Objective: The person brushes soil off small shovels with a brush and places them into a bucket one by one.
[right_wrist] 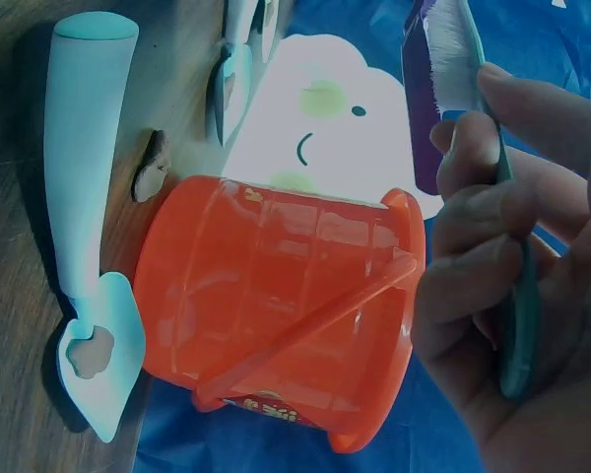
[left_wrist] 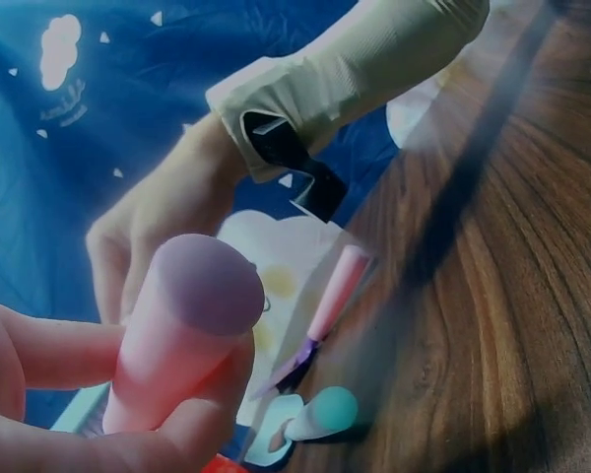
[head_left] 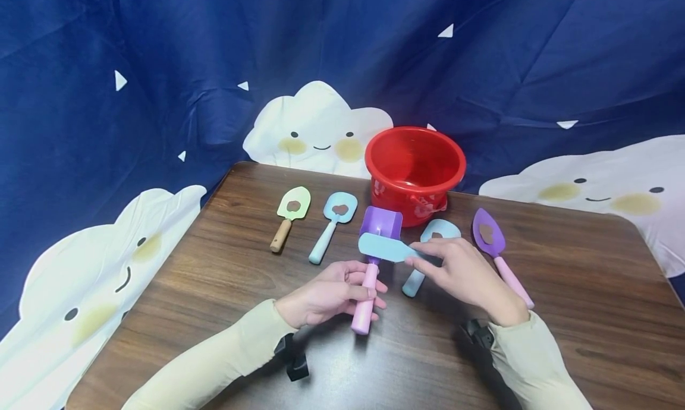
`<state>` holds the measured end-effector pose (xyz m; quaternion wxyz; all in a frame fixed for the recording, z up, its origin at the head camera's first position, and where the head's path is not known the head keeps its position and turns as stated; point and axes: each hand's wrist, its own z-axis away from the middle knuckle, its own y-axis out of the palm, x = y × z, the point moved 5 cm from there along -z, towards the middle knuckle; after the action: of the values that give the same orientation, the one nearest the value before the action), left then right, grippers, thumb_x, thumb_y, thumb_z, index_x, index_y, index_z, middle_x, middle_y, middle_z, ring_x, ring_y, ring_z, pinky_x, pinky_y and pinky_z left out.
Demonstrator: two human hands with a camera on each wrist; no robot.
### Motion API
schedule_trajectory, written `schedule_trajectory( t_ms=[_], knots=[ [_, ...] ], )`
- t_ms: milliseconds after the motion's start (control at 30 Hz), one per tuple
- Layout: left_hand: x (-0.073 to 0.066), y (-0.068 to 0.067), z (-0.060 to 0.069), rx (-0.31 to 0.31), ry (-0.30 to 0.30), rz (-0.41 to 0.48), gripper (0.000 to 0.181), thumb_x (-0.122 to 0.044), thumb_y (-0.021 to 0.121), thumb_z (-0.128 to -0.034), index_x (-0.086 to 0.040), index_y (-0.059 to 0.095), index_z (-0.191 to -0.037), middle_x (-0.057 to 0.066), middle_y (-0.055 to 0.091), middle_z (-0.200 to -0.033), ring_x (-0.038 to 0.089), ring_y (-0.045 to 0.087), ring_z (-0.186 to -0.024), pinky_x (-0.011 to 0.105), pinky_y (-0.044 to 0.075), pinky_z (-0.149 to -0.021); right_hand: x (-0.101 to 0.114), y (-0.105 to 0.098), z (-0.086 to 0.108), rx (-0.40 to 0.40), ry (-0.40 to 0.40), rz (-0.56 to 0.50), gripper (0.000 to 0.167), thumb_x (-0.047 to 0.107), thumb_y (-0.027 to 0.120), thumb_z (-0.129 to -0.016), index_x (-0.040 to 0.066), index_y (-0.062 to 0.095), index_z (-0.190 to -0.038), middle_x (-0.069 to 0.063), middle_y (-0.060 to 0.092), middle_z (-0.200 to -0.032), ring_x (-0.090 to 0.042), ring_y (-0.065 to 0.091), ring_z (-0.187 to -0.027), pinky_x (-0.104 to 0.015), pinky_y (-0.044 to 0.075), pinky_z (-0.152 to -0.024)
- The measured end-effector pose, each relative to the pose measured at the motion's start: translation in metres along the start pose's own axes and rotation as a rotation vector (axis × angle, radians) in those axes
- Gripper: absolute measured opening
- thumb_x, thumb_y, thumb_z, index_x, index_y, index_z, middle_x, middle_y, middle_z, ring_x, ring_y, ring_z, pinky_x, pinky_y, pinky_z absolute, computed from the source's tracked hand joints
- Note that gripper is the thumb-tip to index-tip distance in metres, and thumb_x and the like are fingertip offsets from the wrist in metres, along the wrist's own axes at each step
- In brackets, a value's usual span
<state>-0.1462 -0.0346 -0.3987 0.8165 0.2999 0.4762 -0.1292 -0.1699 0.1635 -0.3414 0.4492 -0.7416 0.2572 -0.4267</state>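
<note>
My left hand [head_left: 334,294] holds a toy shovel by its pink handle [head_left: 365,297], thumb on top. The shovel's purple scoop [head_left: 393,220] points away toward the bucket. My right hand [head_left: 465,273] grips a light blue brush [head_left: 382,248] held across the scoop. White bristles [right_wrist: 455,54] show in the right wrist view, facing the purple scoop; whether they touch it I cannot tell. A light blue shovel [head_left: 412,284] lies on the table, partly hidden under the right hand. In the left wrist view, the pink handle's end [left_wrist: 212,286] is close to the camera.
Behind the hands stands a red bucket [head_left: 414,205]. To its left lie a green shovel with a wooden handle [head_left: 280,236] and another light blue shovel [head_left: 323,243]. A purple shovel with a pink handle [head_left: 514,279] lies right. Brown patches mark these blades. A blue curtain [head_left: 321,35] hangs behind.
</note>
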Motion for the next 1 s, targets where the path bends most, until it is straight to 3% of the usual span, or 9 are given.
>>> schedule_trajectory(
  t_ms=[200,467,567,767,1000],
  knots=[
    [0.001,-0.001,0.0,0.006,0.0,-0.008,0.041,0.006,0.053,-0.0909,0.004,0.041,-0.13,0.015,0.064,-0.115,0.023,0.069,-0.09,0.048,0.058,-0.084,-0.001,0.0,-0.001,-0.003,0.007,0.035,0.041,0.035,0.075,-0.082,0.014,0.071,-0.117,-0.001,0.074,-0.092,-0.009,0.054,-0.069,-0.024,0.048,-0.06],
    [0.001,-0.001,0.0,0.016,0.004,-0.025,0.04,0.005,0.054,-0.0914,0.003,0.042,-0.13,0.013,0.064,-0.115,0.023,0.069,-0.091,0.048,0.058,-0.085,-0.002,-0.001,-0.005,-0.02,0.033,0.073,0.041,0.034,0.076,-0.081,0.015,0.071,-0.117,0.007,0.066,-0.072,-0.006,0.044,-0.057,-0.021,0.041,-0.052],
    [0.001,-0.001,0.001,0.02,0.003,-0.032,0.04,0.005,0.053,-0.0913,0.003,0.042,-0.13,0.013,0.064,-0.114,0.022,0.069,-0.09,0.047,0.059,-0.084,-0.004,-0.003,-0.006,-0.073,0.02,0.102,0.04,0.033,0.077,-0.081,0.014,0.071,-0.116,0.004,0.069,-0.073,-0.007,0.045,-0.055,-0.021,0.04,-0.049],
    [0.004,0.001,0.003,0.034,-0.013,-0.037,0.04,0.005,0.053,-0.0909,0.006,0.042,-0.129,0.014,0.063,-0.113,0.023,0.068,-0.089,0.048,0.058,-0.085,-0.011,-0.01,-0.009,-0.26,-0.006,0.193,0.036,0.03,0.078,-0.079,0.013,0.073,-0.11,-0.004,0.072,-0.08,-0.02,0.059,-0.057,-0.024,0.037,-0.046],
    [0.005,0.002,0.003,0.048,-0.024,-0.046,0.037,0.005,0.054,-0.0902,0.005,0.046,-0.126,0.011,0.065,-0.109,0.022,0.069,-0.087,0.048,0.058,-0.085,-0.015,-0.014,-0.009,-0.309,0.003,0.204,0.036,0.027,0.077,-0.079,0.008,0.072,-0.11,-0.01,0.074,-0.087,-0.025,0.064,-0.062,-0.029,0.043,-0.049]
  ],
)
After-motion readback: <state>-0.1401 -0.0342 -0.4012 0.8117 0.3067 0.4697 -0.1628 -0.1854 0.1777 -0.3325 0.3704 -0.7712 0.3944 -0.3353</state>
